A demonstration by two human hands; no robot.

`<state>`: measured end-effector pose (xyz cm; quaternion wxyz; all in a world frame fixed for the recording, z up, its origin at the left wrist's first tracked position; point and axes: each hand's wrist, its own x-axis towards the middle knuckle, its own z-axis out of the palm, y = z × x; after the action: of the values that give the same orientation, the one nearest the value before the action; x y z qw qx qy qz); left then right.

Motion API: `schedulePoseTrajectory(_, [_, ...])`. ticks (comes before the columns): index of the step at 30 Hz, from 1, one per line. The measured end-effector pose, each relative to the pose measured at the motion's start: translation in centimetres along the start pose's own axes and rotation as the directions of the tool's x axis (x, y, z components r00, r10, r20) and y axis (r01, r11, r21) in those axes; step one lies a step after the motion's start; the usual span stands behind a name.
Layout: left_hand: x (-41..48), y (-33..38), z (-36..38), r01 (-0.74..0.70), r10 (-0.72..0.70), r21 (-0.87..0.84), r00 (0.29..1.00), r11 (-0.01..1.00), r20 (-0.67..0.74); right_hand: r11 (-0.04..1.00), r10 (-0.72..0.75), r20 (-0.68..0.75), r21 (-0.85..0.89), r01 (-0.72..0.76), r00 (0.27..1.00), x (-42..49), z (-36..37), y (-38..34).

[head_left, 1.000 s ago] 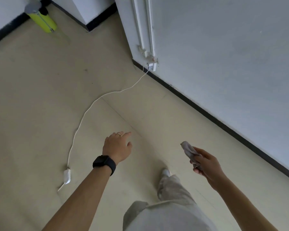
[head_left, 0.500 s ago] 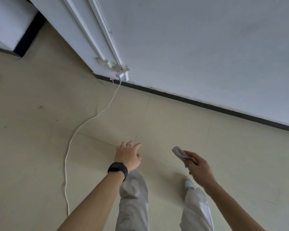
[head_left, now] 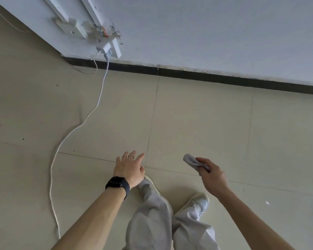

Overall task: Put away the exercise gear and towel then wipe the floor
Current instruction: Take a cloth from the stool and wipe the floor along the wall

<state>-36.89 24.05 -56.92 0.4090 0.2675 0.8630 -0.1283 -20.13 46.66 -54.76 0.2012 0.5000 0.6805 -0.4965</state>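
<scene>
Beige tiled floor below white wall

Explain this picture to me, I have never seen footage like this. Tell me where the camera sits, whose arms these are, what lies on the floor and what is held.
No machine here: a person wears one camera on the head, looking down at their own arms. The left hand, with a black watch, is spread open and empty. The right hand grips a crumpled grey cloth. On the tiled floor a white cable runs from a charger plugged in at the wall. The person's white shoes show below.
</scene>
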Motion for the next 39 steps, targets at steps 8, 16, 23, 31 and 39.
schedulePoseTrajectory(8, [13.0,1.0,10.7,-0.048,0.048,-0.023,0.999,0.999,0.019,0.975,-0.090,-0.033,-0.209,0.082,0.995,13.1,8.5,11.4])
schedulePoseTrajectory(16, [25.1,-0.2,17.2,-0.020,-0.002,-0.131,0.986,0.991,-0.167,0.519,-0.613,0.235,-0.600,0.609,0.754,23.5,19.3,14.0])
schedulePoseTrajectory(23, [32.6,-2.1,19.2,-0.062,0.008,-0.129,0.924,0.990,-0.383,-0.107,-0.683,0.613,-0.622,0.776,0.398,33.8,23.1,12.5])
schedulePoseTrajectory(31, [38.9,-3.1,14.3,-0.002,-0.103,-0.228,0.888,0.974,-0.448,0.535,-0.604,-0.064,-0.771,0.345,0.794,45.8,18.0,-1.5])
schedulePoseTrajectory(39, [42.6,-6.4,10.3,0.020,-0.088,-0.229,0.952,0.973,-0.295,-0.039,-0.758,0.487,-0.699,0.714,0.434,44.4,22.1,-0.8])
